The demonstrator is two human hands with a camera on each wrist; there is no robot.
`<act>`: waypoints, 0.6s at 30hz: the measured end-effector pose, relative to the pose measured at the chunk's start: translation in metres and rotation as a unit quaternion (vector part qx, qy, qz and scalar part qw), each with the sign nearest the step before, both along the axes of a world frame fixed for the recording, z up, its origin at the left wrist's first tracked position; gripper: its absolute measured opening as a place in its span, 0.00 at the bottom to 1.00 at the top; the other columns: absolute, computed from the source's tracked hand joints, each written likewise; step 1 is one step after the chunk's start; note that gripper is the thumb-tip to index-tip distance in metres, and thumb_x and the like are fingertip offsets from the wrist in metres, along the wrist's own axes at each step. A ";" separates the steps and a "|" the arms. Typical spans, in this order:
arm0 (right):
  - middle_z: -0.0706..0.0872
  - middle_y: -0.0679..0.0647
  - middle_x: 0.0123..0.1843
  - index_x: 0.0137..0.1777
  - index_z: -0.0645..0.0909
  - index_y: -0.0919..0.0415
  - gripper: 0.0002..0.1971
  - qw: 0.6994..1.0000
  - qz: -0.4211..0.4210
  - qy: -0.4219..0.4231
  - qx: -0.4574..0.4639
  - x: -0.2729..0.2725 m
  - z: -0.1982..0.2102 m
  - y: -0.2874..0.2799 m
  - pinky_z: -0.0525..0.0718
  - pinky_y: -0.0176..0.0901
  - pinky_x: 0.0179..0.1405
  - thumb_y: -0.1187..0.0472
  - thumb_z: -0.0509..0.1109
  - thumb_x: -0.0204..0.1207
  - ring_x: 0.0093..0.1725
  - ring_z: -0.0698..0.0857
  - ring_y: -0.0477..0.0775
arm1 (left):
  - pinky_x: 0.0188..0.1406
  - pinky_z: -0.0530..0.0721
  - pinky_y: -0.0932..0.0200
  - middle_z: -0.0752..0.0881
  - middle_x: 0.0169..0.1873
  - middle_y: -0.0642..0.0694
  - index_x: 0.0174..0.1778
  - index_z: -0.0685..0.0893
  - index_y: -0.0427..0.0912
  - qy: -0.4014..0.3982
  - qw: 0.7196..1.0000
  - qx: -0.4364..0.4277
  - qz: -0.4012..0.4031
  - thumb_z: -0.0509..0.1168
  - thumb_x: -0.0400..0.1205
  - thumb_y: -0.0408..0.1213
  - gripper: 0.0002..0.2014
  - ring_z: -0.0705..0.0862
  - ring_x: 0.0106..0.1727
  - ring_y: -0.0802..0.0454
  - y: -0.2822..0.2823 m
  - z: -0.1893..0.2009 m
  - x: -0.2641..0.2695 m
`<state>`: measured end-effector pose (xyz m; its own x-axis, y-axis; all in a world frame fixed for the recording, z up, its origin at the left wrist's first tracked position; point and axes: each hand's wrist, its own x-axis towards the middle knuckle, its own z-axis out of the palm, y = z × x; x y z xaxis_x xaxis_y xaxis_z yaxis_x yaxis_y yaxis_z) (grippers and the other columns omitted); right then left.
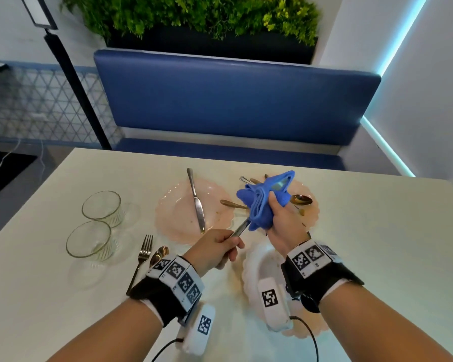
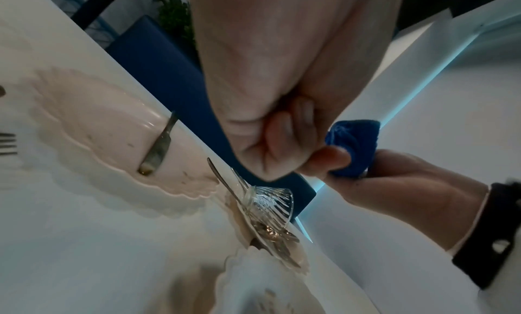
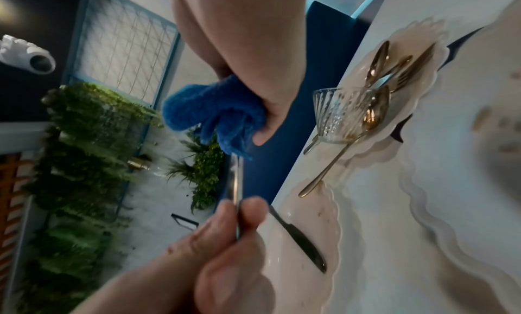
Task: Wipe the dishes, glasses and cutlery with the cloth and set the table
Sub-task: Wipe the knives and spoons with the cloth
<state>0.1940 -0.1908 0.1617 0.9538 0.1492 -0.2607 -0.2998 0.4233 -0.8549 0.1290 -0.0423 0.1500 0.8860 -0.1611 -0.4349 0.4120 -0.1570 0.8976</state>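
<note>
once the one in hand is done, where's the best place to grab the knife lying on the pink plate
Take the knife by its handle, the far end that sticks out past the rim of the pink plate. Come from above at the far side and pinch it across its narrow width. There it probably clears the table, leaving room for fingertips. The blade lies flat in the soiled well, harder to get under.

White bench (image 1: 50,296), foreground. Blue padded booth seat (image 1: 236,100) behind it. Dark planter of green foliage (image 1: 194,14) above the seat back. Cyan light strip (image 1: 400,35) along white wall, right. Lattice-patterned partition (image 1: 37,100) and black lamp stand (image 1: 73,82), left.
</note>
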 end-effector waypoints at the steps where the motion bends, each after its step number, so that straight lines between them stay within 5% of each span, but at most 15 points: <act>1: 0.87 0.61 0.59 0.68 0.74 0.64 0.16 1.000 0.003 -0.010 -0.021 0.001 0.002 0.001 0.89 0.45 0.45 0.59 0.52 0.87 0.53 0.89 0.56 | 0.14 0.61 0.70 0.74 0.16 0.53 0.36 0.79 0.40 0.002 1.000 -0.016 0.001 0.54 0.87 0.32 0.15 0.63 0.14 0.59 0.002 0.001 -0.001; 4: 0.92 0.56 0.49 0.55 0.81 0.62 0.14 0.992 -0.009 -0.070 -0.101 0.007 0.032 -0.004 0.87 0.52 0.43 0.60 0.53 0.86 0.47 0.90 0.56 | 0.15 0.59 0.70 0.72 0.17 0.54 0.35 0.78 0.40 0.003 0.999 -0.042 -0.031 0.53 0.87 0.34 0.15 0.60 0.17 0.58 0.011 0.006 -0.008; 6: 0.92 0.54 0.45 0.50 0.80 0.62 0.12 0.982 -0.114 -0.076 -0.126 0.032 0.044 -0.025 0.88 0.42 0.36 0.59 0.56 0.85 0.44 0.91 0.51 | 0.15 0.58 0.70 0.71 0.17 0.54 0.35 0.77 0.40 -0.002 0.998 -0.040 -0.054 0.53 0.87 0.34 0.15 0.59 0.17 0.59 0.021 0.009 -0.013; 7: 0.90 0.56 0.49 0.52 0.80 0.64 0.11 0.976 -0.164 -0.068 -0.124 0.044 0.050 -0.036 0.86 0.39 0.34 0.57 0.59 0.84 0.47 0.90 0.54 | 0.15 0.58 0.70 0.71 0.17 0.54 0.35 0.76 0.40 -0.006 0.998 -0.040 -0.055 0.52 0.87 0.34 0.15 0.59 0.17 0.59 0.026 0.009 -0.015; 9: 0.85 0.63 0.62 0.63 0.78 0.66 0.20 0.977 -0.194 -0.038 -0.077 0.061 0.046 -0.053 0.86 0.44 0.45 0.51 0.64 0.78 0.61 0.85 0.63 | 0.15 0.58 0.70 0.70 0.17 0.55 0.36 0.76 0.39 -0.011 0.998 -0.057 -0.027 0.52 0.87 0.34 0.15 0.59 0.18 0.60 0.034 0.009 -0.016; 11: 0.80 0.65 0.69 0.70 0.74 0.64 0.25 0.988 -0.155 -0.009 0.014 0.056 0.035 -0.055 0.84 0.53 0.59 0.50 0.67 0.76 0.65 0.83 0.63 | 0.15 0.58 0.71 0.70 0.17 0.55 0.36 0.75 0.39 -0.013 0.997 -0.078 0.009 0.52 0.88 0.34 0.15 0.59 0.17 0.61 0.036 0.010 -0.014; 13: 0.81 0.63 0.67 0.71 0.71 0.64 0.24 0.996 -0.057 0.031 0.062 0.031 0.033 -0.036 0.87 0.50 0.54 0.52 0.62 0.80 0.58 0.88 0.58 | 0.14 0.58 0.71 0.71 0.16 0.55 0.36 0.76 0.39 -0.010 0.997 -0.080 0.014 0.52 0.88 0.34 0.15 0.60 0.15 0.62 0.031 0.010 -0.010; 16: 0.85 0.61 0.61 0.68 0.74 0.66 0.18 0.994 0.109 -0.008 -0.015 -0.007 0.022 0.009 0.89 0.43 0.47 0.58 0.51 0.86 0.54 0.88 0.53 | 0.14 0.59 0.71 0.73 0.14 0.55 0.35 0.77 0.41 0.004 0.998 -0.060 -0.013 0.52 0.87 0.33 0.16 0.62 0.14 0.60 0.017 0.016 -0.005; 18: 0.88 0.60 0.56 0.64 0.77 0.65 0.15 0.988 0.127 -0.024 -0.080 -0.022 0.013 0.030 0.87 0.39 0.43 0.60 0.53 0.86 0.51 0.89 0.50 | 0.14 0.59 0.71 0.73 0.14 0.55 0.31 0.73 0.42 0.022 0.997 -0.072 0.006 0.51 0.85 0.28 0.17 0.61 0.15 0.60 0.011 0.021 -0.003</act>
<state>0.1724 -0.1603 0.1744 0.9026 0.3458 -0.2564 -0.3373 0.1983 -0.9203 0.1264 -0.0310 0.1706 0.8685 -0.2152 -0.4466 0.4529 -0.0221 0.8913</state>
